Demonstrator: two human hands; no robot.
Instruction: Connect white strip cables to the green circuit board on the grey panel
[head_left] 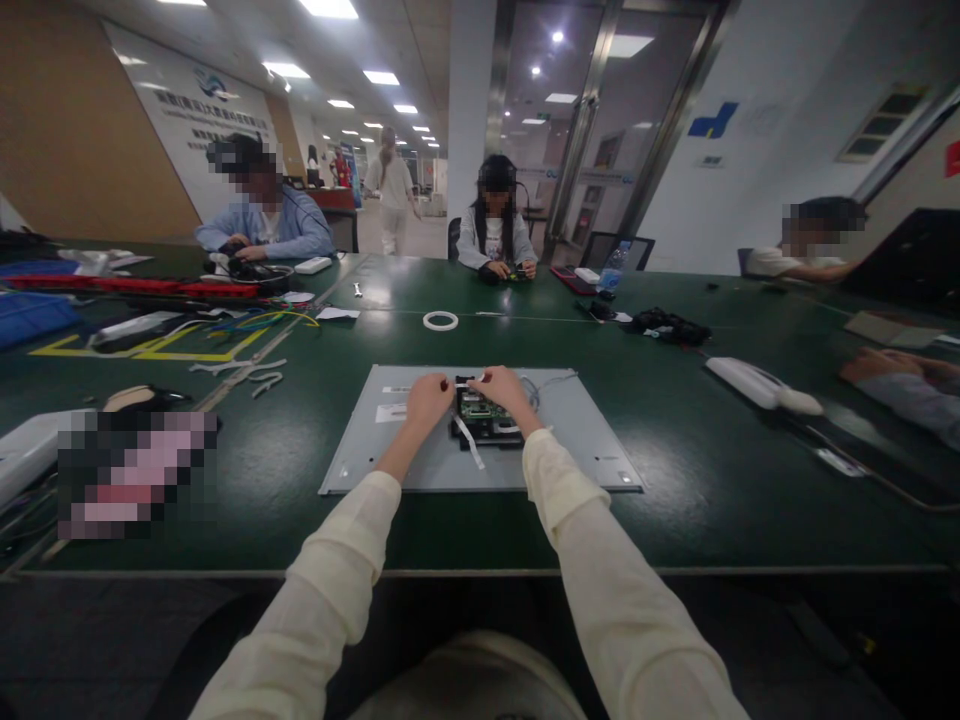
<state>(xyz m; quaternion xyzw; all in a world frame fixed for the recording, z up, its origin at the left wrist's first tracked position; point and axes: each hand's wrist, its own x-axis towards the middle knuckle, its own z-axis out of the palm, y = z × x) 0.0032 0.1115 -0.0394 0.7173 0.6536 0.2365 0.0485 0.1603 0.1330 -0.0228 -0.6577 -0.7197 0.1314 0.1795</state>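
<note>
A flat grey metal panel (420,470) lies on the table before me. On its middle sits a black frame (491,437) with a green circuit board (480,406). My left hand (430,400) is closed in a pinch at the upper left corner of the board. My right hand (504,390) pinches just to the right of it, over the board's top edge. A short white strip (463,384) runs between the fingertips of both hands. Another white strip (471,443) slants down from the board's left side onto the panel. Thin cables (551,380) lie to the right.
A white tape roll (440,320) lies beyond the panel. Left are a pixelated pink object (146,470), yellow tape lines and blue bins (34,315). Black cables (667,326) and a white device (750,382) lie right, near another person's hands (885,365). Other people sit across the table.
</note>
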